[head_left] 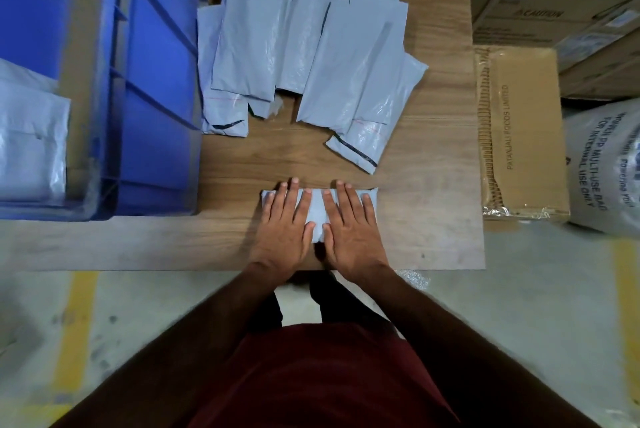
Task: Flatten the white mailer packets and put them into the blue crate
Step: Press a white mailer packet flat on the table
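Observation:
A white mailer packet (317,211) lies flat on the wooden table (433,213) near its front edge. My left hand (284,223) presses on the packet's left half with straight, spread fingers. My right hand (349,223) presses on its right half the same way. Most of the packet is hidden under my palms. A pile of several more white mailer packets (304,46) covers the far part of the table. The blue crate (156,116) stands at the left, touching the table's left side, with white packets (31,136) lying inside it.
Brown cardboard boxes (519,136) stand to the right of the table and behind it. A white woven bag (606,168) with printed text sits at the far right. Grey floor with yellow lines (76,330) runs below the table's front edge.

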The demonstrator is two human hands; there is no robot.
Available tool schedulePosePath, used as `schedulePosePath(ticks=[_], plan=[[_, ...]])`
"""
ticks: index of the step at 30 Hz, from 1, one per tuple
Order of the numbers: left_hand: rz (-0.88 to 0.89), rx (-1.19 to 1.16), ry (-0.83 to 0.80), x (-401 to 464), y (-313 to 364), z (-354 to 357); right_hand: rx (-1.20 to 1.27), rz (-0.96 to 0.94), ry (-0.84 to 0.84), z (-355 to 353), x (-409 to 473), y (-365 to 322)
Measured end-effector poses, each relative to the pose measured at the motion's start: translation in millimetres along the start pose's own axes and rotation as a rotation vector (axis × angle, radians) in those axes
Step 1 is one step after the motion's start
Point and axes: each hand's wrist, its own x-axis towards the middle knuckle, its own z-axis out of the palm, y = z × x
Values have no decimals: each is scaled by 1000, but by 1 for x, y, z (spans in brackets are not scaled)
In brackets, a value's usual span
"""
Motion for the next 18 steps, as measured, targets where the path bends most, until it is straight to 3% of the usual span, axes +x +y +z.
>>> schedulePosePath(ticks=[5,18], plan=[[71,-55,32,1,13,-2,97,-13,90,-6,-12,21],[100,1,-33,3,24,12,101,-1,52,12,-14,29]])
